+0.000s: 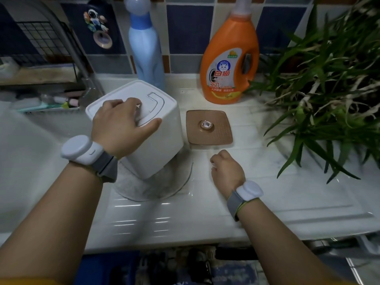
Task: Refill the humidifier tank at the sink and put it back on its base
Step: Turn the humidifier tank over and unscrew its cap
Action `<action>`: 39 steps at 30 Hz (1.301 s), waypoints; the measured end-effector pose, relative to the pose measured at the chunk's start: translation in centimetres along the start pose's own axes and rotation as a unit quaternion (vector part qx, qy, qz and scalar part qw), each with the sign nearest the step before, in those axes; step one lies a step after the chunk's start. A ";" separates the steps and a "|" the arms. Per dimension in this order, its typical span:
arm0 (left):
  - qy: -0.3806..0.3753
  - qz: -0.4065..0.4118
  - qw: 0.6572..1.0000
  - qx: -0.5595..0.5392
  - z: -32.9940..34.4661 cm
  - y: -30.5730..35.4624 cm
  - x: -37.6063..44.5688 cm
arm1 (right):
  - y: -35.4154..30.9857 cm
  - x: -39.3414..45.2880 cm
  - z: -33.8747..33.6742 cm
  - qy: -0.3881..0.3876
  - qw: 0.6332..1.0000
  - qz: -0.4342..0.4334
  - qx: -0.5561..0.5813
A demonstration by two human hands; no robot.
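The white boxy humidifier tank (156,145) stands tilted on a round grey disc (144,190) at the sink's edge. My left hand (121,124) lies on the tank's top, its fingers curled into the handle recess and its thumb stretched along the top. A brown square cover (218,136) with a white valve at its centre lies flat on the counter just right of the tank. In front of that cover my right hand (226,171) rests on the counter with curled fingers, holding nothing.
The sink basin (30,153) is to the left, with the faucet (90,79) behind the tank. A blue bottle (147,52) and an orange detergent bottle (230,58) stand against the tiled wall. A leafy plant (329,83) overhangs the counter's right side.
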State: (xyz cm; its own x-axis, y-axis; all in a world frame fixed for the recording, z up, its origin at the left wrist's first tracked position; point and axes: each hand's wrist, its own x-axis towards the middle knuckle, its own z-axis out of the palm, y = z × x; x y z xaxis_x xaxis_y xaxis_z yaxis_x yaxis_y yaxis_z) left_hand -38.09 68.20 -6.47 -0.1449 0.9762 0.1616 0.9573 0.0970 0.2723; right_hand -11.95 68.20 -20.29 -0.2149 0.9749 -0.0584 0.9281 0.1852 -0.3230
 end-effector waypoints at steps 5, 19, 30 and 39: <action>-0.004 0.002 1.000 0.007 -0.1 0.1 0.0 | -0.3 -0.6 -0.5 0.042 0.998 0.014 0.053; -0.036 0.031 0.997 0.056 0.2 0.3 -0.1 | -3.4 -0.9 -0.9 -0.017 0.990 -0.068 0.123; 0.005 -0.165 0.891 -0.423 -2.1 -3.6 -1.8 | -6.1 1.3 -2.0 -0.021 0.978 -0.051 0.202; -0.065 -0.239 0.499 -0.830 1.1 -6.3 -4.5 | -10.1 4.0 -8.2 0.152 0.931 -0.012 0.331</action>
State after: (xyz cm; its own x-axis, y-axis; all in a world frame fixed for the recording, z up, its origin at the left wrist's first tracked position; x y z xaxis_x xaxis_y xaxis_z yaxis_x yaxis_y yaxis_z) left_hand -43.20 63.43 -9.93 -0.1358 0.9336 -0.3316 -0.7222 0.1359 0.6782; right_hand -19.70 71.28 -9.52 -0.0441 0.9798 0.1948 0.5113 0.1897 -0.8382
